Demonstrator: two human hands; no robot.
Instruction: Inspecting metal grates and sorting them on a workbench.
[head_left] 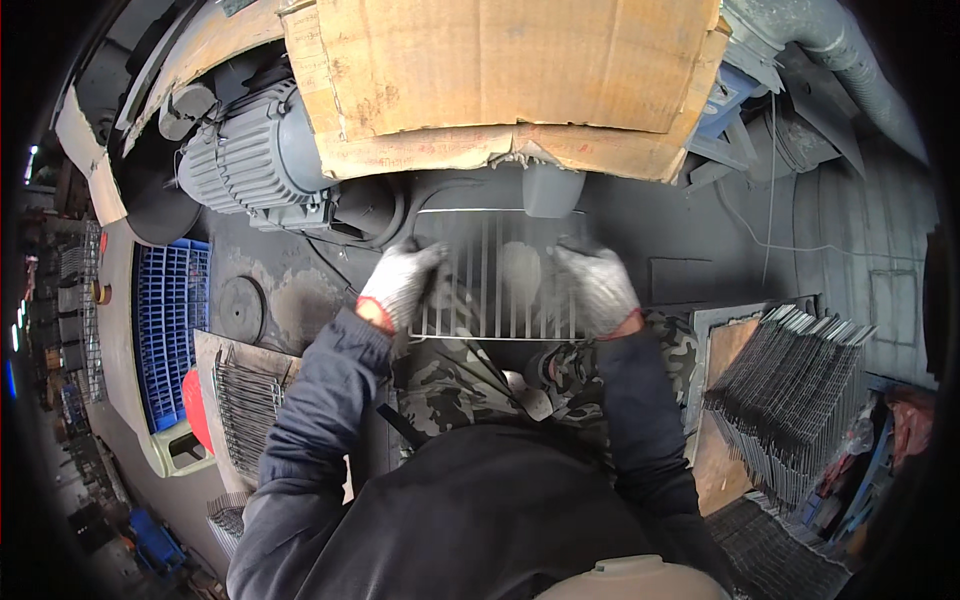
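A metal wire rack (480, 338) with parallel bars is held out in front of me, over my lap. My left hand (400, 284), in a white knit glove with a red cuff, is closed around its left side. On the opposite side my right hand (602, 290), gloved the same way, grips the rack too. Motion blurs the bars and the fingertips somewhat. The rack's far edge lies close to a grey block-shaped machine part (553, 190) that sticks out under a cardboard cover (510, 70); whether they touch, I cannot tell.
Beyond my left hand sits a grey finned motor (245, 155). A tall stack of wire racks (790, 400) stands at my right, and another stack (245, 395) at my left. Farther left is a blue plastic crate (172, 320). A thin cable (768, 200) hangs at the right.
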